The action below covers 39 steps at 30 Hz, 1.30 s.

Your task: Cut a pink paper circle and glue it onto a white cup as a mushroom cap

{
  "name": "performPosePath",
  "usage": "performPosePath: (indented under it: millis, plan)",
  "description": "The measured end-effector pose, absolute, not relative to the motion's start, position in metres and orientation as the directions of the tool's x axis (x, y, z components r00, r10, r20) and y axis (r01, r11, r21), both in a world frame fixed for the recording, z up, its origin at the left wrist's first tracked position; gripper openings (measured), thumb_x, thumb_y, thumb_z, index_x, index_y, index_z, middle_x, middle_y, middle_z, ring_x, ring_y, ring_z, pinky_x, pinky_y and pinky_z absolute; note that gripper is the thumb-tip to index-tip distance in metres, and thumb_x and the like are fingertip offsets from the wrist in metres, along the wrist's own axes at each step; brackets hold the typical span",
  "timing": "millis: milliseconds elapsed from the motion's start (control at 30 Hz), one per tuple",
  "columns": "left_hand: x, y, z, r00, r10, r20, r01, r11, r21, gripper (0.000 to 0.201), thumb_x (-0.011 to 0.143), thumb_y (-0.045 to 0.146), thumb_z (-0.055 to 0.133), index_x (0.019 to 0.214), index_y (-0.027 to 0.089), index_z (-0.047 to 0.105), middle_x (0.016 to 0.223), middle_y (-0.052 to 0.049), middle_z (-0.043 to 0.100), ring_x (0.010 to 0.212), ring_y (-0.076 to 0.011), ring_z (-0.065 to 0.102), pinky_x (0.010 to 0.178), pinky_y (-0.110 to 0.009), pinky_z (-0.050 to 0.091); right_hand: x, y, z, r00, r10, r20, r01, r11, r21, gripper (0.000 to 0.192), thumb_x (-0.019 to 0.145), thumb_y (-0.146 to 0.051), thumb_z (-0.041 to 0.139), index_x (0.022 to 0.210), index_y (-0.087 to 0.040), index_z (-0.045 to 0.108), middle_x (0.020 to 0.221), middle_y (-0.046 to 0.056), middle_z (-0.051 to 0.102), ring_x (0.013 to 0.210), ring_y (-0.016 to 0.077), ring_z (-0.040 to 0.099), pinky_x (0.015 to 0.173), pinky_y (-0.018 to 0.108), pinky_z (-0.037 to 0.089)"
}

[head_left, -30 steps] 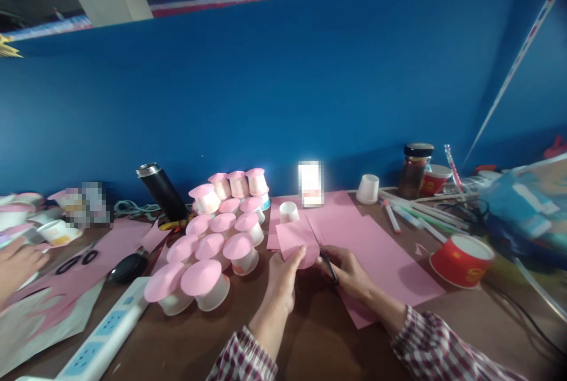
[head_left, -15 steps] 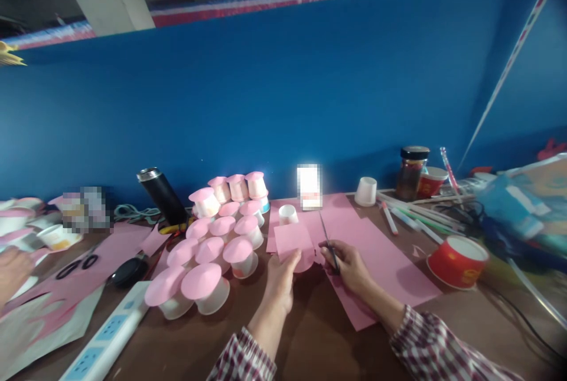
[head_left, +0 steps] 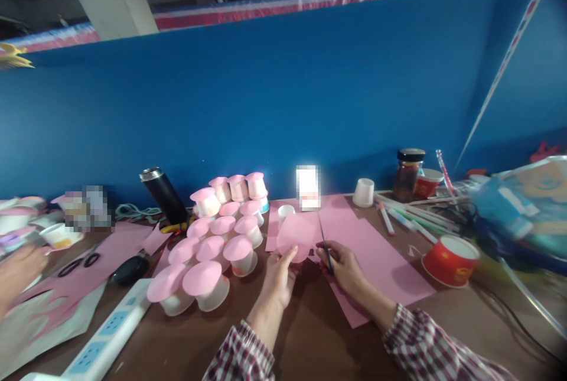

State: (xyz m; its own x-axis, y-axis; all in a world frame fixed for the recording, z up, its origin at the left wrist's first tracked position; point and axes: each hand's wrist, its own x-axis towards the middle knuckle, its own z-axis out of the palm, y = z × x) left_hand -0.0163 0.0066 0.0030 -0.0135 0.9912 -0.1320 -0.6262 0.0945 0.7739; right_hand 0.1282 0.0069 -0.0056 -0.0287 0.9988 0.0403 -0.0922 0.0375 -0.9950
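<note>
Pink paper piece point(head_left: 296, 238), now showing a rounded outline where a second ago it was a squarish sheet with corners, stands raised just above the brown table point(head_left: 310, 339), pinched at its lower edge by the left hand point(head_left: 280, 277). Half a second ago that hand held the paper lower and flatter; it now sits higher, in front of a small white cup point(head_left: 286, 212). The left hand's fingers are curled, thumb and fingertips pressed together on the paper's rim. The right hand point(head_left: 343, 263) is closed around the handles of a pair of scissors point(head_left: 325, 244), whose dark blades point up and away, close beside the right edge of the paper; whether the blades touch the paper cannot be told. Both wrists wear checked sleeves.

Beneath and to the right of the hands lies a large pink sheet point(head_left: 376, 257), flat on the table. To the left stands a cluster of upturned white cups topped with pink discs point(head_left: 208, 254). Behind them leans a black flask point(head_left: 163, 195). A white power strip point(head_left: 104, 342) runs along the near left edge. At far left, another person's hand point(head_left: 18, 269) rests near a second pair of scissors point(head_left: 77, 264). On the right sit a red paper cup point(head_left: 449, 260), a jar with a dark lid point(head_left: 407, 173) and scattered pens point(head_left: 398, 215).
</note>
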Motion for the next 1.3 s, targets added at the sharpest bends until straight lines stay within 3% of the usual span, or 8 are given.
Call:
performPosePath:
  millis: [133,333,567,733,967,1167,1300]
  plan:
    - [-0.013,0.006,0.001,-0.033,0.984,-0.178,-0.655,0.113,0.747,0.028,0.064,0.022,0.077,0.087,0.012,0.064,0.076,-0.004,0.070,0.061,-0.0119,0.064,0.053,-0.020,0.050,0.126,0.007,-0.003,-0.028,0.998,0.055,-0.075,0.053,-0.996,0.047,0.071,-0.052,0.066,0.095,-0.012,0.061,0.054,-0.002,0.055,0.047,0.0107,0.048,0.042,0.022,0.036]
    - [-0.004,0.010,-0.002,0.052,0.981,-0.188,-0.705,0.169,0.688,0.018,0.068,0.020,0.074,0.080,0.011,0.065,0.075,-0.005,0.070,0.065,-0.0115,0.066,0.059,-0.020,0.053,0.126,0.006,-0.005,-0.012,0.997,0.077,-0.077,0.076,-0.994,0.045,0.072,-0.050,0.066,0.098,-0.014,0.061,0.053,-0.003,0.054,0.048,0.0116,0.049,0.043,0.022,0.036]
    - [-0.004,0.018,0.001,-0.051,0.958,-0.284,-0.814,0.125,0.568,0.008,0.068,0.009,0.071,0.073,0.012,0.065,0.070,-0.003,0.070,0.058,-0.0082,0.064,0.052,-0.015,0.052,0.124,0.006,-0.008,-0.025,0.993,0.112,-0.043,0.111,-0.993,0.037,0.078,-0.046,0.063,0.097,-0.014,0.061,0.062,0.000,0.061,0.056,0.0133,0.056,0.050,0.023,0.044]
    - [-0.011,0.014,0.003,-0.065,0.957,-0.282,-0.786,0.125,0.606,0.011,0.066,0.013,0.073,0.073,0.012,0.064,0.064,-0.001,0.067,0.053,-0.0081,0.061,0.051,-0.017,0.051,0.121,-0.003,-0.009,-0.125,0.971,0.206,0.045,0.213,-0.976,0.031,0.083,-0.041,0.059,0.100,-0.016,0.061,0.082,0.006,0.068,0.077,0.0190,0.064,0.066,0.027,0.050]
    - [-0.013,0.013,0.005,-0.109,0.966,-0.234,-0.739,0.079,0.669,0.023,0.063,0.021,0.074,0.080,0.016,0.060,0.068,0.002,0.066,0.054,-0.0088,0.060,0.051,-0.019,0.046,0.120,-0.011,-0.001,-0.244,0.937,0.249,0.113,0.283,-0.952,0.032,0.085,-0.037,0.056,0.110,-0.017,0.061,0.099,0.008,0.069,0.087,0.0212,0.065,0.078,0.032,0.051]
    - [-0.008,0.006,0.008,-0.152,0.966,-0.208,-0.677,0.051,0.734,0.027,0.065,0.028,0.073,0.085,0.016,0.060,0.073,0.000,0.068,0.061,-0.0131,0.064,0.059,-0.025,0.049,0.119,-0.016,0.005,-0.271,0.931,0.244,0.213,0.305,-0.928,0.032,0.085,-0.036,0.056,0.113,-0.019,0.060,0.101,0.007,0.070,0.090,0.0232,0.065,0.077,0.032,0.052]
    - [-0.007,0.006,0.005,-0.193,0.963,-0.188,-0.660,0.014,0.751,0.033,0.065,0.029,0.074,0.092,0.016,0.060,0.082,-0.004,0.069,0.073,-0.0164,0.066,0.069,-0.029,0.050,0.120,-0.015,0.007,-0.263,0.933,0.246,0.179,0.298,-0.938,0.033,0.085,-0.038,0.056,0.111,-0.018,0.062,0.102,0.008,0.070,0.093,0.0245,0.064,0.082,0.036,0.052]
